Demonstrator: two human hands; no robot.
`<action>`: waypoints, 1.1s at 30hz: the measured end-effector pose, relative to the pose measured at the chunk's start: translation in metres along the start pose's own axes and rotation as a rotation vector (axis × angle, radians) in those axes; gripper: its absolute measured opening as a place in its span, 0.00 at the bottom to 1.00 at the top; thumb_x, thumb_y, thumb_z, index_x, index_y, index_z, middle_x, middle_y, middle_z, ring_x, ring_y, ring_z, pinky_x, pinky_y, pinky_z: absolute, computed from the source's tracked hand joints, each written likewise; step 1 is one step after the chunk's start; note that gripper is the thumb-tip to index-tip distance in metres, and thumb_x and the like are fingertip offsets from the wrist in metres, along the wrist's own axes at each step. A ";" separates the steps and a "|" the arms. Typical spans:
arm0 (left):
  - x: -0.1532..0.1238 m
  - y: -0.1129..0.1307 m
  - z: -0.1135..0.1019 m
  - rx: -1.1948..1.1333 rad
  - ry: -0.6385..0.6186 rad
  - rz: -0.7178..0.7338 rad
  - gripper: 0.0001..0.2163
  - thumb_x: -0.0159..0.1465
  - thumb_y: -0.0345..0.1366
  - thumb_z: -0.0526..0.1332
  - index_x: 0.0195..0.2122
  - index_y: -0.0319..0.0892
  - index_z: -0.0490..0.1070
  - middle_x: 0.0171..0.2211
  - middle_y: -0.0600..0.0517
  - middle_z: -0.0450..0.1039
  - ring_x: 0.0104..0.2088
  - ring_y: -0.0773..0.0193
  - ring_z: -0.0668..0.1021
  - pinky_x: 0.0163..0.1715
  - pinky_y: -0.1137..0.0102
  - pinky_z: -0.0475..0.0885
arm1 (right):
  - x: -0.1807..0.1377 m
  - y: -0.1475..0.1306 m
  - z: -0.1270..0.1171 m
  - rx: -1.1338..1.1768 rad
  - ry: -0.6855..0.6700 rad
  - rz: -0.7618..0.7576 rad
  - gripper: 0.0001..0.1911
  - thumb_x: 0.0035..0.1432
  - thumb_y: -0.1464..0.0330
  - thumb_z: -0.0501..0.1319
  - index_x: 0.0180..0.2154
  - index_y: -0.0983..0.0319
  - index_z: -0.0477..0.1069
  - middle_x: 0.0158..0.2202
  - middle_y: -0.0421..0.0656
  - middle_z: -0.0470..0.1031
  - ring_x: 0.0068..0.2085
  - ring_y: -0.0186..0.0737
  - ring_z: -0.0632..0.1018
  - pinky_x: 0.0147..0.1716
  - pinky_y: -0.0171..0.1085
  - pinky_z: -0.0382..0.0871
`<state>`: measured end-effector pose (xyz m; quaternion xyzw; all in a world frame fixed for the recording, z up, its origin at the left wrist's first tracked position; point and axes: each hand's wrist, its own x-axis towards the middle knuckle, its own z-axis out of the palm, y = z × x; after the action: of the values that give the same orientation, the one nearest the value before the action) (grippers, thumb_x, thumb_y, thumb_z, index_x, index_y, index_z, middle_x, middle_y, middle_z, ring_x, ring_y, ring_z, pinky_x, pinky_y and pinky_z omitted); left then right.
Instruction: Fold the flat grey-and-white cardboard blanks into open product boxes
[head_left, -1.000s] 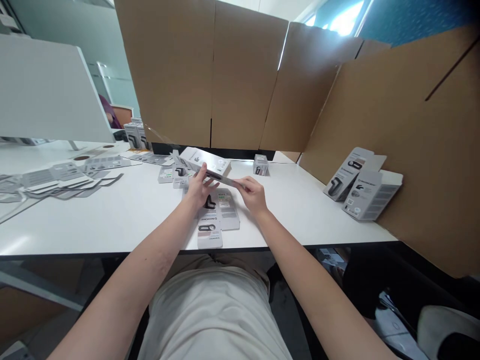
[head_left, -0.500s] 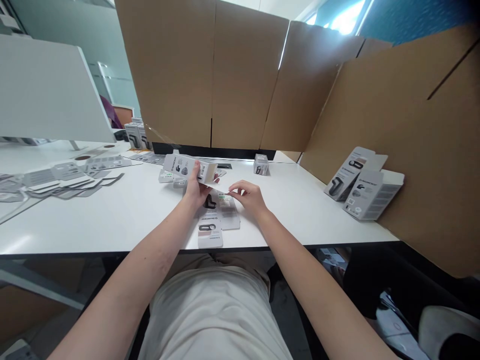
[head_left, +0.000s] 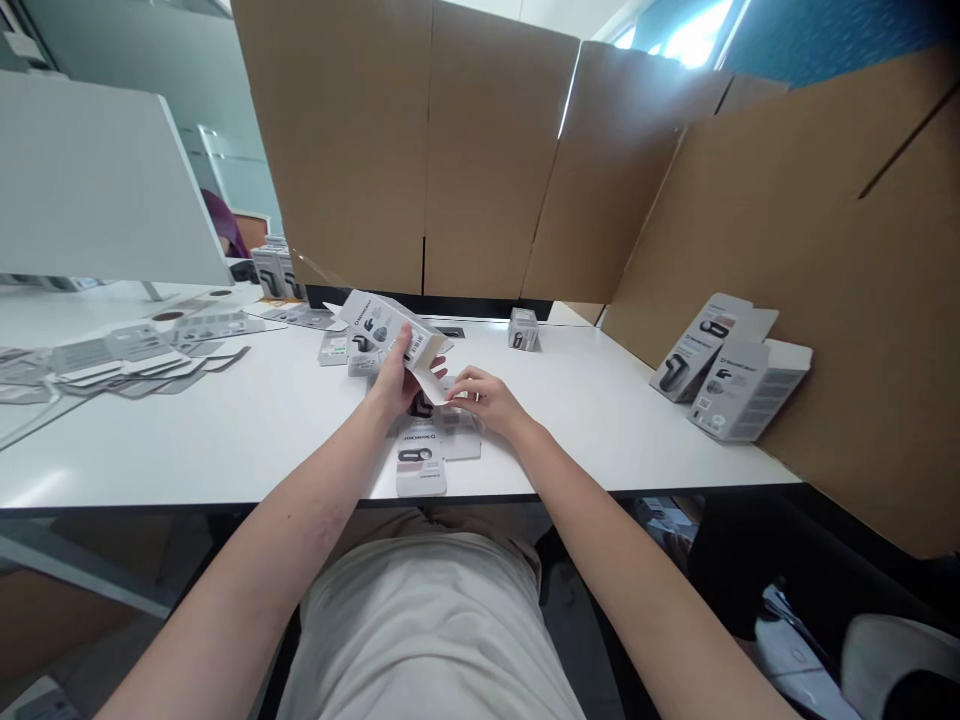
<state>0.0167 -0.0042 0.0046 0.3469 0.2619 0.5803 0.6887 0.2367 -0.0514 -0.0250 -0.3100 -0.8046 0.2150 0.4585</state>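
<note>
My left hand (head_left: pixel 397 375) is closed around a small grey-and-white carton (head_left: pixel 382 325), tilted with its near end low and to the right. That near end stands open, a white flap reaching down from it. With fingertips pinched, my right hand (head_left: pixel 484 398) holds the edge of this flap. Another flap sticks out at the carton's far left end. Beneath both hands, several flat cartons (head_left: pixel 421 465) lie overlapping on the white table, partly hidden by the left hand and the held carton.
Many flattened cartons (head_left: pixel 135 355) are spread on the table (head_left: pixel 300 430) at left. A small closed box (head_left: pixel 523 329) stands near the back. Two formed cartons (head_left: pixel 739 390) lean against the cardboard wall (head_left: pixel 825 270) at right. A cardboard panel (head_left: pixel 487 160) blocks the back.
The carton has been tipped, its open end now lower and its far end higher. My right hand has moved a little left and down, still at the flap.
</note>
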 end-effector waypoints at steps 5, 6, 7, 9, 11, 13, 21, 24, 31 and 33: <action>-0.002 -0.002 0.004 0.011 -0.048 0.009 0.37 0.65 0.67 0.80 0.65 0.46 0.81 0.59 0.38 0.87 0.57 0.38 0.89 0.53 0.52 0.88 | 0.000 -0.005 0.002 -0.033 -0.002 0.034 0.18 0.69 0.47 0.78 0.38 0.54 0.89 0.42 0.43 0.78 0.39 0.44 0.79 0.47 0.45 0.77; -0.002 0.000 0.004 -0.006 -0.042 0.033 0.37 0.67 0.67 0.79 0.65 0.46 0.81 0.60 0.38 0.87 0.58 0.39 0.89 0.54 0.53 0.88 | 0.001 -0.006 0.001 -0.044 0.047 0.060 0.20 0.68 0.46 0.79 0.38 0.55 0.87 0.40 0.42 0.79 0.38 0.43 0.78 0.45 0.44 0.76; -0.002 0.001 0.004 -0.026 -0.031 0.061 0.36 0.68 0.67 0.77 0.65 0.45 0.80 0.61 0.38 0.87 0.58 0.41 0.89 0.54 0.54 0.88 | 0.001 -0.008 -0.001 -0.049 0.118 0.100 0.22 0.67 0.44 0.79 0.39 0.55 0.85 0.39 0.42 0.79 0.36 0.42 0.77 0.43 0.43 0.75; -0.002 0.004 0.003 -0.071 -0.007 0.116 0.35 0.71 0.66 0.75 0.67 0.45 0.79 0.64 0.40 0.86 0.60 0.44 0.89 0.55 0.56 0.87 | 0.002 -0.011 -0.004 -0.037 0.306 0.195 0.26 0.64 0.41 0.80 0.43 0.55 0.82 0.39 0.41 0.80 0.34 0.41 0.76 0.38 0.41 0.73; -0.003 0.006 0.002 -0.100 0.000 0.158 0.34 0.73 0.66 0.73 0.69 0.47 0.78 0.66 0.42 0.85 0.61 0.46 0.88 0.55 0.59 0.87 | 0.003 -0.014 -0.006 -0.003 0.471 0.260 0.32 0.62 0.35 0.78 0.45 0.55 0.78 0.40 0.42 0.82 0.35 0.42 0.77 0.36 0.40 0.71; -0.004 0.007 0.002 -0.096 -0.028 0.185 0.35 0.73 0.68 0.73 0.69 0.48 0.79 0.65 0.43 0.86 0.64 0.47 0.87 0.56 0.60 0.86 | 0.004 -0.016 -0.006 0.038 0.506 0.302 0.37 0.65 0.28 0.69 0.41 0.56 0.78 0.38 0.45 0.82 0.34 0.42 0.77 0.33 0.40 0.70; -0.009 0.000 0.010 0.011 -0.056 0.112 0.30 0.67 0.60 0.82 0.61 0.48 0.82 0.60 0.42 0.87 0.65 0.43 0.86 0.59 0.55 0.86 | 0.007 -0.019 -0.004 0.060 0.426 0.372 0.36 0.66 0.32 0.67 0.27 0.56 0.74 0.26 0.44 0.79 0.25 0.39 0.69 0.29 0.41 0.65; -0.007 0.001 0.009 -0.028 0.006 0.105 0.25 0.69 0.58 0.81 0.57 0.49 0.82 0.60 0.43 0.87 0.63 0.44 0.86 0.59 0.52 0.87 | 0.007 -0.017 -0.005 0.001 0.527 0.344 0.33 0.68 0.37 0.67 0.26 0.57 0.75 0.26 0.44 0.79 0.30 0.43 0.75 0.34 0.42 0.69; 0.000 0.006 0.004 -0.105 0.130 0.099 0.19 0.71 0.53 0.78 0.55 0.49 0.82 0.51 0.46 0.88 0.52 0.49 0.90 0.51 0.58 0.88 | 0.006 -0.022 -0.004 0.016 0.481 0.278 0.35 0.70 0.33 0.65 0.30 0.57 0.80 0.24 0.41 0.73 0.27 0.42 0.72 0.32 0.42 0.66; 0.001 0.005 0.003 -0.106 0.127 0.104 0.19 0.70 0.52 0.79 0.55 0.49 0.82 0.49 0.47 0.88 0.51 0.50 0.90 0.50 0.59 0.88 | 0.007 -0.025 -0.004 0.076 0.428 0.292 0.39 0.68 0.28 0.63 0.30 0.57 0.79 0.20 0.38 0.65 0.23 0.40 0.68 0.29 0.41 0.64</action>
<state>0.0161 -0.0038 0.0110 0.2855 0.2559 0.6491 0.6571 0.2301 -0.0643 -0.0027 -0.4437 -0.6275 0.2386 0.5937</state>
